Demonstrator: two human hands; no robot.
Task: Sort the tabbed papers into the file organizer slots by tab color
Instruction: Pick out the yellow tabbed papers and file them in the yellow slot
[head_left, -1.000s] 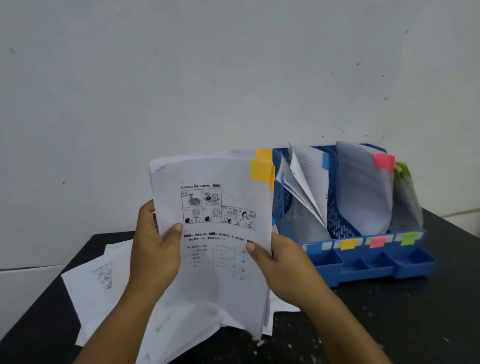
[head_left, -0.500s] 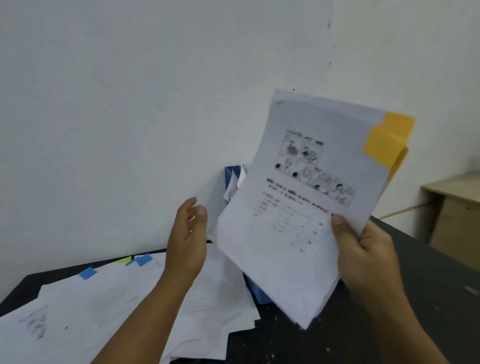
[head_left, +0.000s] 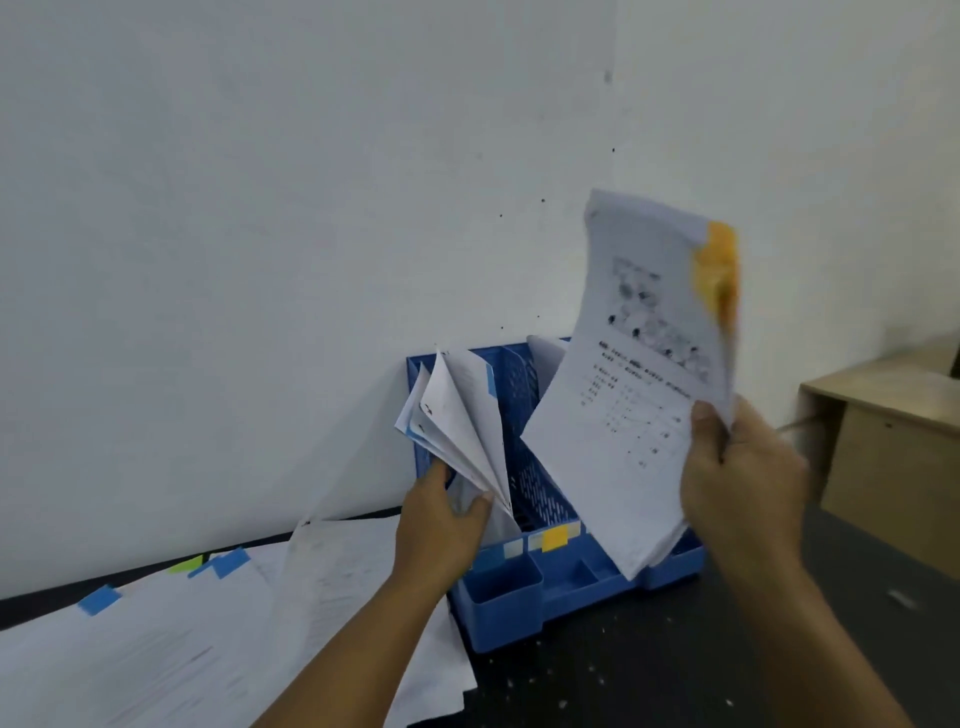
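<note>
Right hand (head_left: 737, 483) grips orange-tabbed sheaf (head_left: 649, 395) at its lower right edge, thumb on the printed face, fingers curled behind; sheaf upright above blue file organizer (head_left: 519, 597). Left hand (head_left: 441, 525) at the leftmost slot, thumb and fingers pinching the base of blue-tabbed papers (head_left: 462, 415). Loose papers (head_left: 156, 649) on table (head_left: 649, 675), left.

The file organizer (head_left: 524, 587) at centre is blue plastic, smooth with a slight sheen, its dividers perforated like a grid. The papers (head_left: 639, 395) held at right are thin matt white sheets, creased and curling, with orange paper tabs (head_left: 719, 270). The tabletop (head_left: 649, 670) is matt black and flecked with pale specks. The cabinet (head_left: 893, 457) far right looks like pale, smooth wood laminate. The wall (head_left: 260, 208) is matt white, spotted.
</note>
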